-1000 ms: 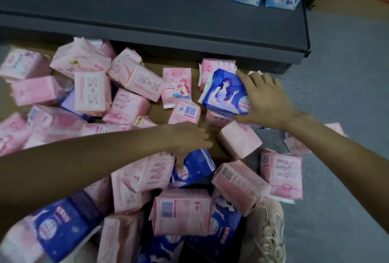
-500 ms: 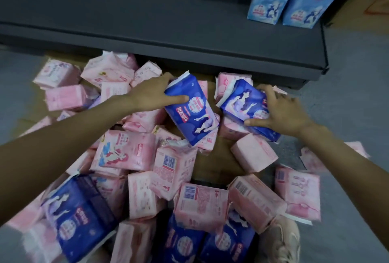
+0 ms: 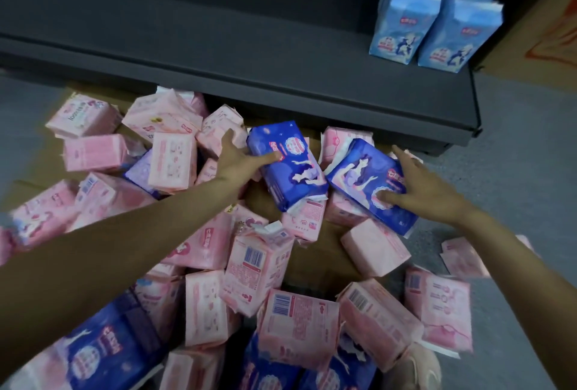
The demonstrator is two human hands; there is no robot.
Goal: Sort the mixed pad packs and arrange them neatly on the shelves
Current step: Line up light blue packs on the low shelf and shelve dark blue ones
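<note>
Left hand (image 3: 240, 160) fingers grasping dark blue pack (image 3: 288, 167), right hand (image 3: 418, 185) fingers gripping second blue pack (image 3: 362, 183)

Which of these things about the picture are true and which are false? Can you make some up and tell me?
1. Each hand holds a dark blue pack. True: the left hand grips one dark blue pack and the right hand grips another dark blue pack.
2. The packs on the shelf are pink. False: the two light blue packs stand there, at its right end.
3. Most packs in the pile on the floor are pink. True: the pink packs far outnumber the blue ones.
4. The shelf is full from end to end. False: most of it is bare.
5. Both held packs already sit on the shelf. False: they are over the pile.
</note>
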